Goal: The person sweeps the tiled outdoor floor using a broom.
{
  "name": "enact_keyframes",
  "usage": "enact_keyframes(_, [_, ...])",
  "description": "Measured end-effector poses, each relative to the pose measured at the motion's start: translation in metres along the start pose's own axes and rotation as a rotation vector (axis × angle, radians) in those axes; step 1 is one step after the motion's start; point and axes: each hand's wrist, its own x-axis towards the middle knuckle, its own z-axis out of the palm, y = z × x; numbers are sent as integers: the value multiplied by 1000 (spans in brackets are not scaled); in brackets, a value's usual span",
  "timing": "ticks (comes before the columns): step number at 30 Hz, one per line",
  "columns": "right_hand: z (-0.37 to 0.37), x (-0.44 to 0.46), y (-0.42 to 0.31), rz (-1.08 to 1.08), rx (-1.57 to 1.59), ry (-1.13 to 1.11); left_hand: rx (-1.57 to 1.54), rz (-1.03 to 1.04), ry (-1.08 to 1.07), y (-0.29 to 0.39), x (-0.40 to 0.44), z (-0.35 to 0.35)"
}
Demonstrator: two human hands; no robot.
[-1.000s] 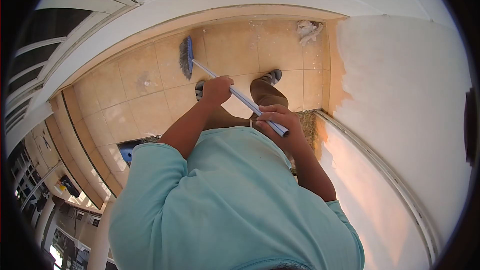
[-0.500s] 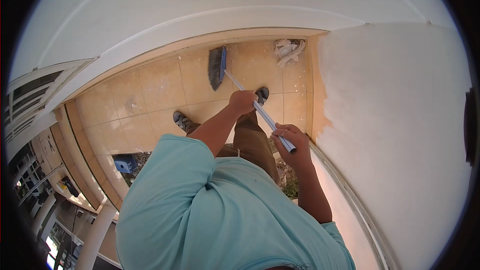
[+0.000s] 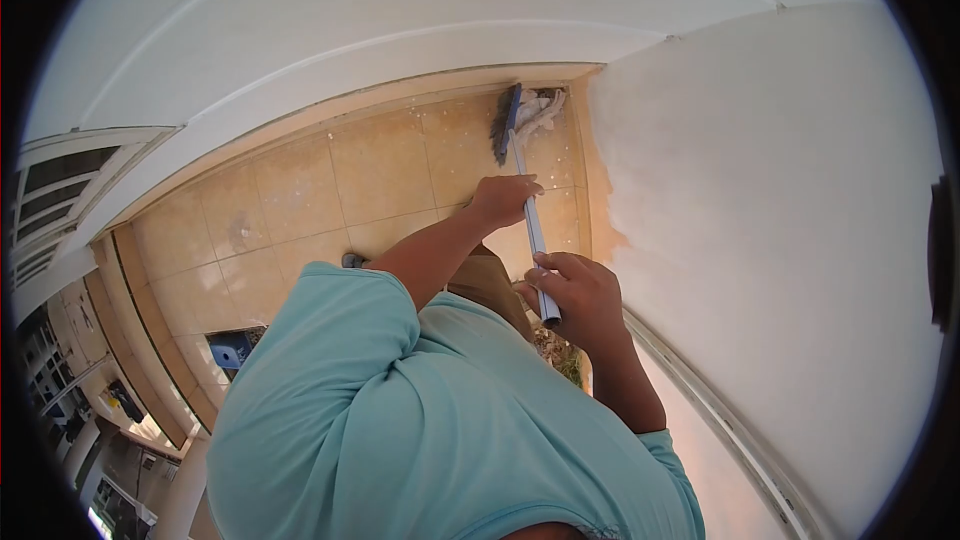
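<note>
A broom with a blue head and dark bristles (image 3: 506, 130) rests on the tiled floor, its long pale handle (image 3: 536, 228) slanting back towards me. My left hand (image 3: 503, 200) is closed round the middle of that handle. Nearer my body, my right hand (image 3: 580, 298) grips the handle close to its open tube end, thumb on top. Beside the broom head lies a crumpled whitish heap (image 3: 542, 112) in the corner; whether it is plastic or cloth I cannot tell, and the head partly hides it.
White walls (image 3: 740, 160) with a tan lower band meet at the corner on the right. Tan tiles (image 3: 380, 165) with white specks cover the floor. A blue object (image 3: 230, 350) sits at the lower left, near steps (image 3: 150, 320). A slatted window (image 3: 70, 190) is on the left.
The broom head has moved right across the tiles, up to the crumpled heap. Both hands have kept hold of the handle, now more upright in view. My view has shifted slightly.
</note>
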Motion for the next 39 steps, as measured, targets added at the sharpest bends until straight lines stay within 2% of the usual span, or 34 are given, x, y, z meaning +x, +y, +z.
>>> enact_keyframes(2, [4, 6, -26, -58, 18, 62, -32, 14, 31, -6, -33, -21])
enact_keyframes(4, [16, 13, -52, -151, 206, 119, -66, 27, 52, -18, -68, -52])
enact_keyframes(6, [34, 21, -83, -160, 291, 124, -16, -59, 68, -31, -112, -82])
enact_keyframes(8, [46, 34, -122, -113, 390, -1, -29, -91, 114, -60, -163, -95])
enact_keyframes(10, [65, 46, -160, -194, 378, -11, -42, -133, 170, -92, -216, -105])
enact_keyframes(12, [84, 57, -195, -336, 323, -96, -87, -265, 251, -121, -272, -106])
enact_keyframes(13, [90, 63, -211, -316, 260, -311, -99, -290, 267, -133, -301, -107])
enact_keyframes(16, [120, 81, -263, -416, 277, -365, -134, -508, 287, -177, -381, -120])
enact_keyframes(17, [123, 89, -272, -385, 175, -519, -167, -567, 345, -198, -406, -119])
enact_keyframes(18, [127, 96, -274, -412, 187, -540, -200, -626, 399, -208, -431, -124])
enact_keyframes(20, [137, 111, -265, -154, 233, -567, -167, -802, 484, -221, -481, -141])
enact_keyframes(21, [148, 115, -244, -77, 129, -527, -224, -804, 600, -236, -506, -140])
enact_keyframes(22, [158, 120, -220, -5, 20, -485, -256, -996, 575, -247, -523, -144])
enact_keyframes(24, [150, 130, -196, 43, -402, -591, -251, -1129, 680, -257, -552, -158])
enact_keyframes(26, [155, 143, -160, 163, -293, -668, -268, -1217, 676, -267, -578, -174])
enact_keyframes(29, [170, 192, -141, 139, -214, -739, -277, -1314, 795, -263, -612, -190])
enact_keyframes(30, [178, 217, -154, 83, -223, -765, -237, -1323, 856, -261, -627, -190])
enact_keyframes(32, [196, 272, -199, -20, -440, -819, -303, -1406, 959, -259, -654, -189])
enact_keyframes(34, [214, 323, -252, -200, -454, -829, -145, -1267, 1104, -233, -675, -187])
enact_keyframes(36, [234, 372, -315, -378, -467, -822, -143, -1333, 1216, -209, -691, -187])
enact_keyframes(38, [247, 402, -376, -662, -331, -781, -102, -1431, 1375, -188, -700, -185])
enact_keyframes(39, [250, 410, -406, -705, -339, -803, -188, -1520, 1318, -173, -702, -196])
